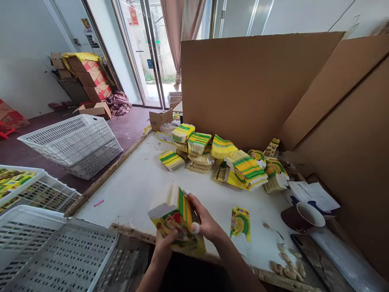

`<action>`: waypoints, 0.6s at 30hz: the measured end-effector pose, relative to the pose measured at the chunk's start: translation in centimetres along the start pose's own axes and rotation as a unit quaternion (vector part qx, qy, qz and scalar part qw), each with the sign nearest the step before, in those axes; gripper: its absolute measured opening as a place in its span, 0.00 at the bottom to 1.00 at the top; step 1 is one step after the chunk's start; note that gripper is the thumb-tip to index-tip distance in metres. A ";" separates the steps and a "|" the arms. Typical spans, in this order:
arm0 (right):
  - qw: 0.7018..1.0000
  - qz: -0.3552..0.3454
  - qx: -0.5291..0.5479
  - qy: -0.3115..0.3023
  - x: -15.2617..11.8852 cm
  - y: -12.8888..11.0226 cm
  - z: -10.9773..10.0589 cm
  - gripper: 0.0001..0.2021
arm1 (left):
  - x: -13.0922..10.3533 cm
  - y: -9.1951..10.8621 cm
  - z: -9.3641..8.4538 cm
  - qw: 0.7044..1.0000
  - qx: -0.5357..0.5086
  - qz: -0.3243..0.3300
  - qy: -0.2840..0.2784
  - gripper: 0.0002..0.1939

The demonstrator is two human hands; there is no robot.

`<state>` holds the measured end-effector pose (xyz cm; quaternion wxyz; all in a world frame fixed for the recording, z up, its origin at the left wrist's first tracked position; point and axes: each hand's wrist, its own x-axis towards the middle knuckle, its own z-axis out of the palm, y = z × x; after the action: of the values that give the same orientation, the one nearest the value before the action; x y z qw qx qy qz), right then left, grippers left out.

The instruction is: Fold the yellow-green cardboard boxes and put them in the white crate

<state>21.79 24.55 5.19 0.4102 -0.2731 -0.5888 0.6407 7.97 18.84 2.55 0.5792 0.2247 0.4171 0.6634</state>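
Note:
A bundle of flat yellow and green cartons [179,223] is held between my two hands above the table's front edge. My left hand [165,244] grips it from the lower left, with the thumb across the printed face. White caps cover two fingertips of my right hand [203,221], which presses on the bundle's right side. To the right, a few loose flat cartons [240,224] lie on the white table [130,190]. Farther back stand stacked bundles of the same cartons [199,144], and a larger bundle [247,168] leans at their right.
A dark mug [302,217], a phone [319,259] and several peanut-like pieces [288,265] lie at the right. Tall cardboard sheets [237,89] stand behind the table. White plastic crates [57,247] are at the left, beside the wooden table edge.

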 end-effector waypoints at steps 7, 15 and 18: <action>0.989 0.060 0.129 0.027 -1.7 0.7 1.5 0.35 | 1.1 1.4 -2.3 0.991 -0.136 0.008 0.010 0.16; 0.973 0.112 0.199 0.040 -2.9 0.3 1.8 0.26 | 1.0 0.1 -4.2 0.987 -0.134 -0.080 -0.023 0.21; 0.960 0.141 0.229 0.082 -3.1 1.0 1.5 0.21 | 0.9 -0.6 -5.3 0.978 -0.155 -0.133 -0.045 0.24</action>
<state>21.94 21.13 4.02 0.4141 -0.3037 -0.3463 0.7851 3.98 18.19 -0.99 0.7080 0.1043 0.3087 0.6266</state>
